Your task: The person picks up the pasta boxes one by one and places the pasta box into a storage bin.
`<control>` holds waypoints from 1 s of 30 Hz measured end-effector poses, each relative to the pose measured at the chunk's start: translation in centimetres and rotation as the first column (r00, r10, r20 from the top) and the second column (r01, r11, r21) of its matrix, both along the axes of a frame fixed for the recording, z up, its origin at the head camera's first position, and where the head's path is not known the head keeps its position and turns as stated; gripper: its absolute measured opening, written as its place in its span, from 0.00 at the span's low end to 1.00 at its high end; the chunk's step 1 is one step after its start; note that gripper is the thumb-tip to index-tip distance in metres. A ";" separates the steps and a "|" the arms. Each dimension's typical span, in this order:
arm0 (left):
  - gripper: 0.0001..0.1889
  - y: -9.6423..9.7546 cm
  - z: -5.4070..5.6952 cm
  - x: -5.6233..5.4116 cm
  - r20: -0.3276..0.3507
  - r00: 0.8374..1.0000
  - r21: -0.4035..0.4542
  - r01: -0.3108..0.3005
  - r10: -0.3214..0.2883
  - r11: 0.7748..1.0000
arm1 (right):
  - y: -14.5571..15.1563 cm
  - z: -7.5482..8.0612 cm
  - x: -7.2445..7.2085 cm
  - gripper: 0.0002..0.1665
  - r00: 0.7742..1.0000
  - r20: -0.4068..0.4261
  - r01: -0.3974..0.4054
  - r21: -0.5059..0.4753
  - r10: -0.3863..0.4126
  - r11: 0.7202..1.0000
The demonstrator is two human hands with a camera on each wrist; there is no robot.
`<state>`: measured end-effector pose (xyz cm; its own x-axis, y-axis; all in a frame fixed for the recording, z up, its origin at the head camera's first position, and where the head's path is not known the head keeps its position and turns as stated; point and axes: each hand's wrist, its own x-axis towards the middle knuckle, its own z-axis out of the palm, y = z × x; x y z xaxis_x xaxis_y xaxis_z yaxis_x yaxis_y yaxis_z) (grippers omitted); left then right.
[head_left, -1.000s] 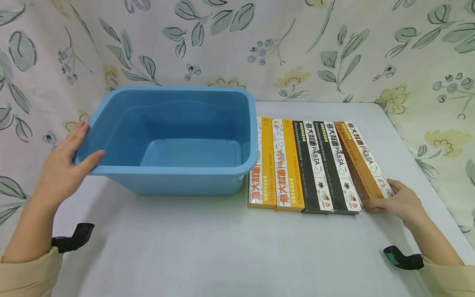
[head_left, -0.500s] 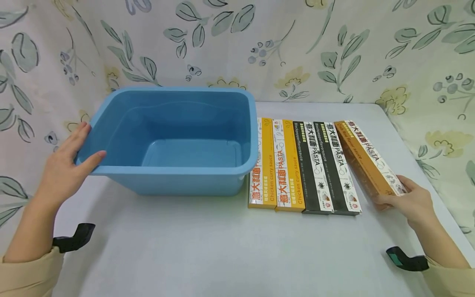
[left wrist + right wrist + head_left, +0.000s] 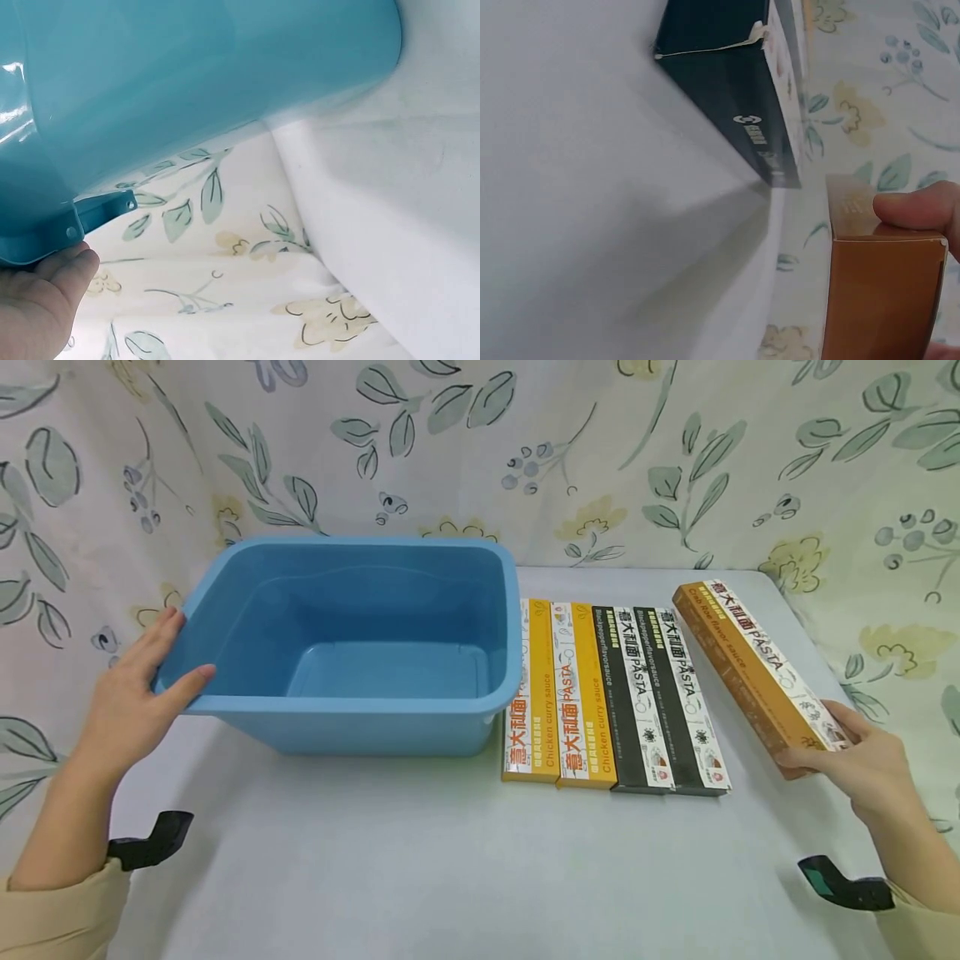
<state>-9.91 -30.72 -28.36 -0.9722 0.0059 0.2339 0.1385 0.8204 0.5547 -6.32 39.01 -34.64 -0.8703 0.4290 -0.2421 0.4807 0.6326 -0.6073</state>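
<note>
Head view | right fingers (image 3: pixel 851 718) pinch brown box (image 3: pixel 753 681), now raised, farther right | left fingers (image 3: pixel 148 642) grip blue tub (image 3: pixel 345 704), unmoved

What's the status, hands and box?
Left hand grips tub by rim. Right hand holds brown box above table. Row of boxes between it and tub.

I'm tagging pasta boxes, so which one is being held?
The brown crab roe box, in the right hand; the two yellow boxes and two black boxes lie side by side.
</note>
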 end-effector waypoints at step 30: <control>0.36 0.0 0.1 0.1 -0.001 1.000 0.001 0.000 0.000 1.000 | -3.1 6.1 0.0 0.63 0.943 -0.116 -0.301 0.105 0.312 0.948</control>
